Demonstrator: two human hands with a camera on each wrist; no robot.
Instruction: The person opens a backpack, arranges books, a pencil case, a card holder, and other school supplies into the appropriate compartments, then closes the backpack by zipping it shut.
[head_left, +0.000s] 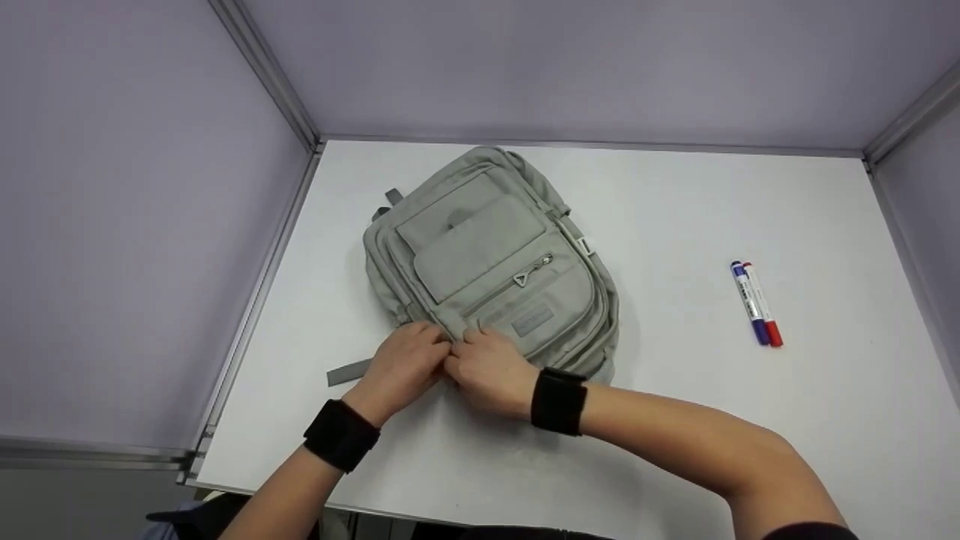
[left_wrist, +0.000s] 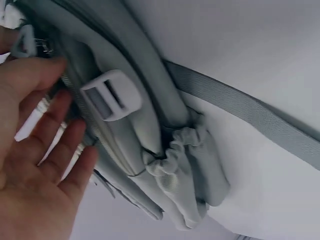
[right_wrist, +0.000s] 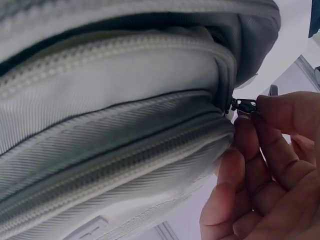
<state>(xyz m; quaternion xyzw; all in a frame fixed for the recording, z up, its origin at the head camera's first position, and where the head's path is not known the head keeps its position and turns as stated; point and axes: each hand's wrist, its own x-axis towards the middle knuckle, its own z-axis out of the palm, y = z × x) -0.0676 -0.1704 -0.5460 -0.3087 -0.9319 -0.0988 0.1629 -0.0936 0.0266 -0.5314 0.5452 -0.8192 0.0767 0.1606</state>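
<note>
The right hand (head_left: 495,375) pinched a zipper pull (right_wrist: 246,105), the left hand (head_left: 407,361) beside it, its grip impossible to tell, at the near edge of the grey backpack (head_left: 487,255) on the white table (head_left: 675,225), two markers (head_left: 749,304) well to its right.

A grey-green cloth backpack (head_left: 480,259) is laid on the tabletop (head_left: 675,442) with its front face turned up, its body set at a slant and filled out rather than flat. The front is fitted with a flap, a zipped pocket with a triangular pull (head_left: 520,280), and a small label (head_left: 533,320). A pale plastic buckle (left_wrist: 112,95) is seen on its side, near a gathered side pocket (left_wrist: 172,170), and a grey strap (head_left: 349,373) is stretched across the tabletop. At the near edge, a zipper pull (right_wrist: 245,105) is pinched by the right hand (head_left: 491,373), while the backpack is touched by the left hand (head_left: 405,364).
</note>
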